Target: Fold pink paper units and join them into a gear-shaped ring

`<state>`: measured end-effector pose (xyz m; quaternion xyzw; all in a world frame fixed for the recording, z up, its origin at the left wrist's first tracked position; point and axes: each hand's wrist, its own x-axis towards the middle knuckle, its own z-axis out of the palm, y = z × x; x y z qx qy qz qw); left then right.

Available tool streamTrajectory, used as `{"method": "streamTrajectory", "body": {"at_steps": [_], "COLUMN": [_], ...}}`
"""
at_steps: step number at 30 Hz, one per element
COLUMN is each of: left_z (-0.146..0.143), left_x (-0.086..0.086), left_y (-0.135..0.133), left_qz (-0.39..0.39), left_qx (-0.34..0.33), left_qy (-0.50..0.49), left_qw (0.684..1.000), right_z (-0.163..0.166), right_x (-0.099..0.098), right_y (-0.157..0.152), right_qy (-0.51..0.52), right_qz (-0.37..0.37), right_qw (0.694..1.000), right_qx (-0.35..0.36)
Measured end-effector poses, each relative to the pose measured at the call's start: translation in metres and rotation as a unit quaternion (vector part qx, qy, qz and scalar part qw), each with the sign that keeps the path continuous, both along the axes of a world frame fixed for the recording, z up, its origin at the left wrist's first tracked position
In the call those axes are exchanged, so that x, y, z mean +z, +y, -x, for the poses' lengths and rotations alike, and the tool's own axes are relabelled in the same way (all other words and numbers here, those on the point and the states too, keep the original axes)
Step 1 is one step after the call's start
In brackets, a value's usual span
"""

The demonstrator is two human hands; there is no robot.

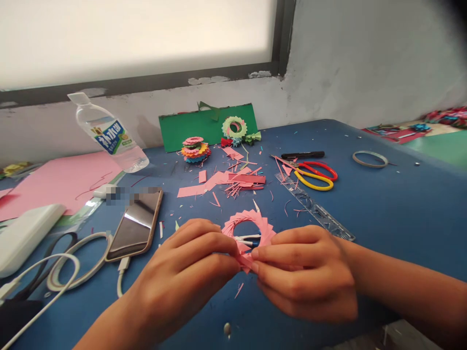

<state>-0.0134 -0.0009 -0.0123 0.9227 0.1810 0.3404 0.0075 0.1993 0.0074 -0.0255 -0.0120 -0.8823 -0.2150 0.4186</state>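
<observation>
Between my hands is a pink folded-paper ring point(251, 218) with a zigzag outer edge, held just above the blue table. My left hand point(193, 257) pinches its lower left side, thumb and fingers close together. On the lower right, my right hand point(304, 272) grips the same ring, its fingertips almost meeting the left ones. The fingers cover the bottom of the ring. Through its hole a thin white and blue object point(251, 240) shows on the table, partly hidden.
Pink paper scraps point(233, 182) lie beyond the ring. To the right are scissors point(315, 175), a black pen point(302, 155), a clear ruler point(315, 206) and a tape roll point(370, 159). A phone point(136, 223), power bank point(31, 238), and tilted water bottle point(109, 133) stand left. Stacked paper rings point(196, 149) sit behind.
</observation>
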Motion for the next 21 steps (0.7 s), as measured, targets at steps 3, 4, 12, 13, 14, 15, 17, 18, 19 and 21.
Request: {"method": "streamTrajectory", "body": {"at_steps": [3,4,12,13,14,15,17,18,19,21], "left_z": [-0.0029,-0.004,-0.0044,-0.0037,-0.0031,-0.0025,-0.0017,-0.0014,-0.0011,-0.0008], "left_x": [0.0025,0.004,0.0064,0.0055,0.0047,0.0041,0.0038,0.0041,0.0045,0.0054], "left_y": [0.0008,0.0009,0.0009,0.0007,0.0003,-0.0004,-0.0026,-0.004,-0.0055,-0.0082], "left_qz": [0.037,0.051,0.089,0.081,0.072,0.063,0.053,0.052,0.056,0.073], "left_qx": [-0.009,-0.014,-0.046,-0.048,-0.049,-0.048,-0.037,-0.032,-0.028,-0.025], "left_qy": [-0.021,-0.025,-0.034,-0.031,-0.024,-0.018,-0.009,-0.008,-0.009,-0.009], "left_qw": [0.999,0.998,0.994,0.995,0.996,0.997,0.998,0.998,0.998,0.997], "right_z": [-0.0005,-0.0009,-0.0005,0.0003,0.0009,0.0014,0.002,0.0022,0.0023,0.0027], "right_x": [0.0006,0.0013,0.0078,0.0078,0.0077,0.0075,0.0069,0.0064,0.0058,0.0039], "right_y": [-0.0009,-0.0012,0.002,0.0025,0.0028,0.003,0.003,0.0029,0.0027,0.0025], "right_qy": [0.005,0.007,-0.014,-0.008,-0.007,-0.006,-0.005,-0.003,-0.001,0.012], "right_qz": [0.005,0.003,0.045,0.054,0.061,0.063,0.056,0.051,0.046,0.047], "right_qw": [1.0,1.0,0.998,0.998,0.998,0.998,0.998,0.998,0.998,0.998], "right_qx": [0.001,0.003,0.029,0.031,0.031,0.03,0.029,0.03,0.033,0.045]}}
